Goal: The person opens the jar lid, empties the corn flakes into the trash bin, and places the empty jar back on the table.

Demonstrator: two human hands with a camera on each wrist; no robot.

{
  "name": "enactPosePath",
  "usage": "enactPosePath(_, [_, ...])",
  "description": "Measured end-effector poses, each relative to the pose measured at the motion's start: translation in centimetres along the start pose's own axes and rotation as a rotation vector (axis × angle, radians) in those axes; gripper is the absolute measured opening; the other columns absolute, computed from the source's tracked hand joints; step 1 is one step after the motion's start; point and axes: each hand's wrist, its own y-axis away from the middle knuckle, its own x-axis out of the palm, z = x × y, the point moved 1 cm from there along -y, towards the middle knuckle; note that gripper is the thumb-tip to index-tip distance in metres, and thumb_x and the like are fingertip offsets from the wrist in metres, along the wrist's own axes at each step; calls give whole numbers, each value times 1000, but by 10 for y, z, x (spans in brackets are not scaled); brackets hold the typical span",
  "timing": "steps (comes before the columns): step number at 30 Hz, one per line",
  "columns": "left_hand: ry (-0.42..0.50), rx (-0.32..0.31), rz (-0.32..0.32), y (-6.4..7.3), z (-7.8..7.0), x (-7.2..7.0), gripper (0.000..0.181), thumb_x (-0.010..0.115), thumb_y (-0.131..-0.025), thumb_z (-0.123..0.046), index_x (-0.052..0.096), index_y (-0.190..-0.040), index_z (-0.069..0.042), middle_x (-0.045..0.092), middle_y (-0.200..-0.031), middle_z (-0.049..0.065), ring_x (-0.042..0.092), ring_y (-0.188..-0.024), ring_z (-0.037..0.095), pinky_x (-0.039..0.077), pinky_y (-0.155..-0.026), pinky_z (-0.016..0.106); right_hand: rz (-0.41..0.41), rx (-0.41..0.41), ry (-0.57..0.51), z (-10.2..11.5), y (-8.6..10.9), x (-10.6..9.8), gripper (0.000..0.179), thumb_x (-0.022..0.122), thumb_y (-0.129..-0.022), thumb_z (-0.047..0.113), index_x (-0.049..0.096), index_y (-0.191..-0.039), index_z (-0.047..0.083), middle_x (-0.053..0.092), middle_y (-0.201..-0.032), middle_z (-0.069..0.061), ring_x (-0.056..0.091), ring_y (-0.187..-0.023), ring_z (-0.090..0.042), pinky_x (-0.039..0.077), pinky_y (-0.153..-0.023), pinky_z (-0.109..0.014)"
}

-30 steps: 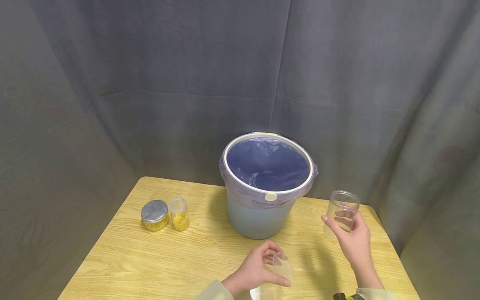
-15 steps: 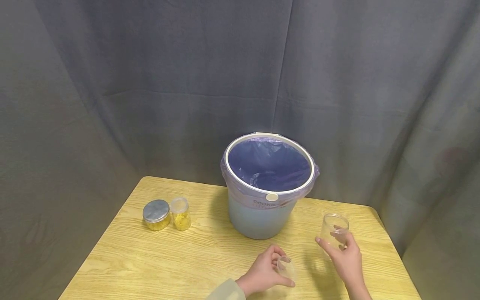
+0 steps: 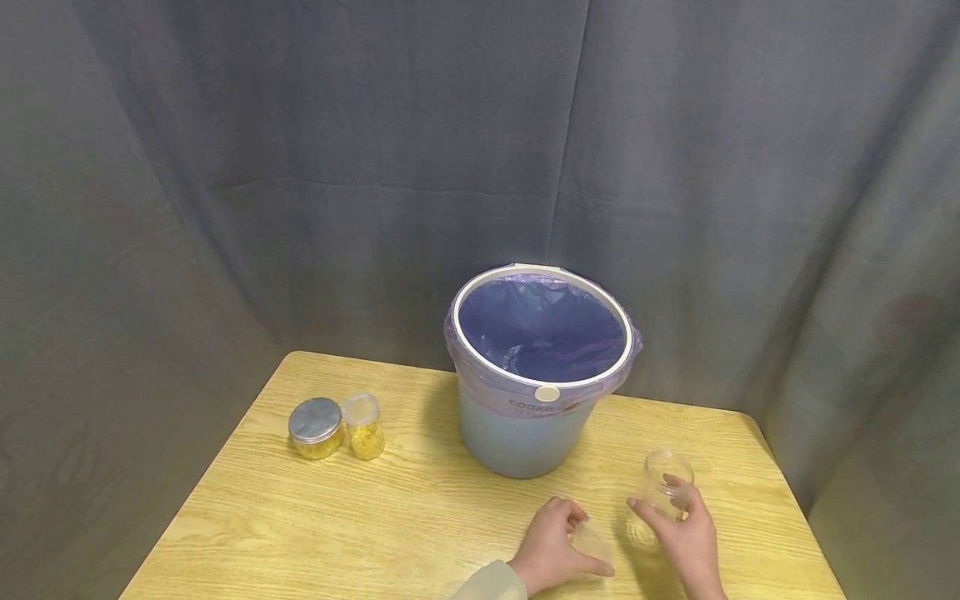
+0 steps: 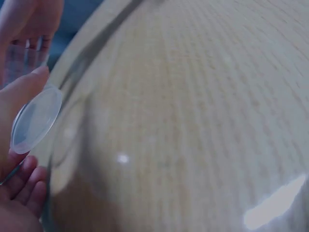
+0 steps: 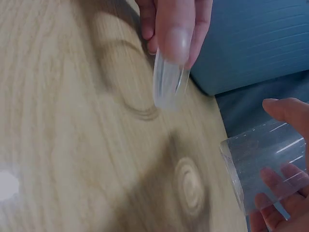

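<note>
In the head view my left hand pinches a translucent round lid by its edge, between thumb and fingers. The left wrist view shows the lid tilted, held above the table, with its shadow beneath. To the right, my right hand grips a clear plastic jar around its side, thumb on the left and fingers on the far side. The jar has no lid on it and nothing visible inside. In the right wrist view, the jar appears apart from the lid.
A blue-grey bin with a purple liner and white rim stands at the table's back. On the left are a silver-lidded jar and a clear-capped jar, both with yellow contents. Grey curtain surrounds the wooden table.
My right hand has lowered the clear jar and brought it slightly left. My left hand has moved right with the lid, so the two are closer together.
</note>
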Motion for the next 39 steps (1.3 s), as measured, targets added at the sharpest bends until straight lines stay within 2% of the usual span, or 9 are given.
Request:
enactPosePath(4, [-153,60,-59,-2,5,9,69,96,-62,-48,68,-114,-13,49,-98,-15,47,-88,1,49,-81,23,6,5,-5,-5,1,1,91,82,-85,44,35,-150,0,34,-152,-26,25,-142,-51,28,-107,-71])
enactPosePath(10, [-445,172,-130,-2,5,13,73,93,-59,-59,72,-112,-14,49,-97,-15,48,-95,3,47,-92,23,4,5,-16,-12,1,4,87,83,-86,39,36,-147,-3,38,-152,-26,25,-143,-50,27,-108,-69])
enactPosePath(15, [-585,182,-132,-3,2,13,73,93,-59,-60,74,-114,-16,47,-93,-16,44,-91,3,44,-90,21,5,2,-27,-18,3,7,90,84,-86,37,34,-150,-1,40,-150,-25,27,-141,-50,26,-109,-69])
enactPosePath(19, [-618,160,-102,-5,0,14,74,93,-62,-56,74,-120,-15,46,-92,-15,42,-89,3,43,-87,20,-6,-9,-13,-23,2,10,90,84,-86,35,33,-150,-1,37,-153,-25,31,-138,-51,29,-109,-67])
enactPosePath(24, [-620,145,-65,-6,-4,15,73,93,-65,-51,72,-124,-15,50,-95,-15,43,-91,2,43,-88,20,-9,-15,-8,-27,2,12,91,85,-85,33,31,-150,-3,34,-154,-27,28,-139,-54,29,-109,-67])
enactPosePath(33, [-633,147,-93,-6,-6,16,74,91,-71,-48,67,-131,-11,53,-100,-11,47,-94,5,44,-90,22,-35,-35,-61,-35,5,15,92,85,-85,33,30,-150,-2,40,-147,-29,33,-137,-53,27,-111,-67])
enactPosePath(39, [-602,129,-83,-5,-7,17,79,91,-72,-46,62,-137,-11,55,-105,-10,49,-100,5,44,-95,23,-27,6,-97,-40,10,17,115,88,-81,35,10,-158,0,30,-153,-32,26,-139,-58,26,-110,-68])
